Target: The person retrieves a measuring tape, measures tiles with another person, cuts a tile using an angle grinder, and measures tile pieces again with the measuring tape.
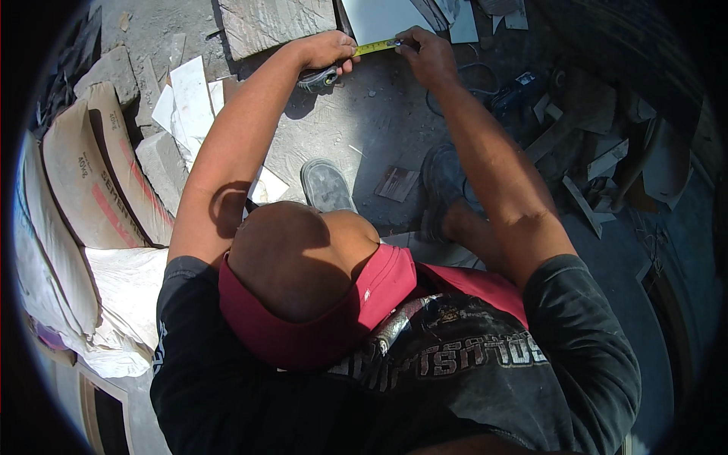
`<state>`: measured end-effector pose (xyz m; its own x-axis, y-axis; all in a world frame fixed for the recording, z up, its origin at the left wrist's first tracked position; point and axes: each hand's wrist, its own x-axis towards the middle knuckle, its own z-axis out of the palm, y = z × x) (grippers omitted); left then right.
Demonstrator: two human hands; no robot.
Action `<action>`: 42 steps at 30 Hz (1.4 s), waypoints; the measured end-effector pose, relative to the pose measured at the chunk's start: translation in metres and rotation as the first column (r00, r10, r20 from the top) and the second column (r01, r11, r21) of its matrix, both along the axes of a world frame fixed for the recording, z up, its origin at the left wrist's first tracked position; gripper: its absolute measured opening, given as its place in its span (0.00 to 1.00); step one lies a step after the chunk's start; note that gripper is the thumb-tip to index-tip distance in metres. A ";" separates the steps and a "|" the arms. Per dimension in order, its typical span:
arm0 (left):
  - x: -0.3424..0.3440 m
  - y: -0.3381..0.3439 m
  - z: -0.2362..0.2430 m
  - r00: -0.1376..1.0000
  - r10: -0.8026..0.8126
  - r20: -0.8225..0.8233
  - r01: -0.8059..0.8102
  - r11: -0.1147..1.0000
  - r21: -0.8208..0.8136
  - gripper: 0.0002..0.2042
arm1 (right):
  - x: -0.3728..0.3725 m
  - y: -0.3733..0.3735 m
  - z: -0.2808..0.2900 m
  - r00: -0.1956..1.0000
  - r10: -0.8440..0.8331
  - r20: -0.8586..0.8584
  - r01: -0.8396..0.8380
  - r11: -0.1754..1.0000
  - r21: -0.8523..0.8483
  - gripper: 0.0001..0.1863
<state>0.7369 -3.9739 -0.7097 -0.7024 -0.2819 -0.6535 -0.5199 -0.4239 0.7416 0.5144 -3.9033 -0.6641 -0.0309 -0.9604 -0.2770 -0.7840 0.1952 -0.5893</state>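
Note:
I hold a yellow tape measure blade (371, 48) stretched between my hands along the near edge of a white tile (379, 19). My left hand (330, 54) is closed on the tape at its left end, with a black-and-silver object (318, 80), apparently the case, just below my fingers. My right hand (425, 54) pinches the metal tip at the right end. Left of the white tile lies a pale, streaked slab (274, 24). A grey shoe (324, 182) and another (438, 178) are on the dusty ground below my arms.
Paper sacks (91, 174) and white plastic sacks (121, 303) stand at the left, beside concrete blocks (161, 167) and white offcuts (189, 98). A blue power tool (512, 95) with a looping cord lies right of my right hand, among broken board scraps (607, 155).

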 end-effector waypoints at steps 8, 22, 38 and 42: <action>0.000 -0.003 0.002 0.999 -0.007 0.036 0.006 0.999 0.036 0.11 | 0.000 0.000 -0.002 1.000 0.004 0.005 -0.004 1.000 -0.002 0.13; -0.002 -0.004 0.002 0.999 -0.025 0.022 0.024 0.999 0.031 0.11 | -0.001 0.000 -0.001 0.999 -0.031 0.043 0.031 0.999 -0.013 0.12; 0.000 -0.005 0.001 0.999 -0.041 0.002 0.041 0.999 0.011 0.11 | -0.005 -0.002 -0.007 0.998 -0.012 0.067 0.012 1.000 -0.002 0.12; -0.001 -0.003 0.003 0.999 -0.046 0.013 0.047 0.999 -0.019 0.11 | -0.005 -0.002 -0.005 0.999 -0.008 0.048 0.009 1.000 -0.022 0.12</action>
<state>0.7358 -3.9769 -0.7068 -0.7066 -0.2617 -0.6574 -0.5484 -0.3847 0.7425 0.5094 -3.9051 -0.6693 -0.0265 -0.9660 -0.2572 -0.7531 0.1884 -0.6303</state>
